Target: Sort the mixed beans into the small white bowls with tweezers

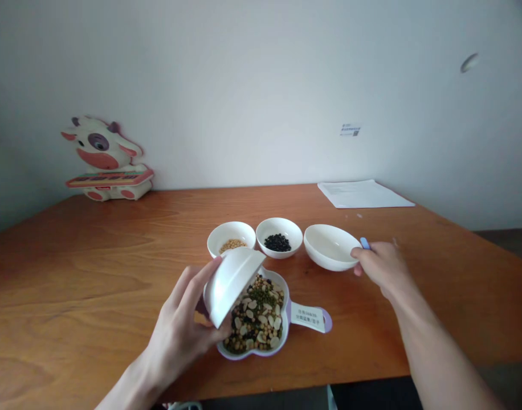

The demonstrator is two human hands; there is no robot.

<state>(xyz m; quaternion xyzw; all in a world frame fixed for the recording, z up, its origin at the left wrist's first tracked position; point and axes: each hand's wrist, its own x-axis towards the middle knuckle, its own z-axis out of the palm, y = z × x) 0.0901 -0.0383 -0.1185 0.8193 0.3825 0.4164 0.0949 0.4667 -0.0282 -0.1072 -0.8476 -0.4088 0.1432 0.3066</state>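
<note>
My left hand (186, 313) is closed around a small white bowl (233, 285), tipped on its side with its mouth toward the tray below. Under it lies a white, purple-edged tray (285, 285) with a labelled handle, filled with mixed peanuts, green beans, black beans and yellow beans (256, 319). On the right, my right hand (378, 262) pinches the rim of another white bowl (329, 245), whose visible inside is bare. A blue tip (365, 243) sticks up beside those fingers; the rest of it is hidden.
Behind the tray stand a white bowl of yellow beans (232, 232) and a white bowl of black beans (282, 225). A cow-shaped toy keyboard (109, 162) sits at the back left of the wooden table (94, 273). White papers (363, 195) lie at the back right.
</note>
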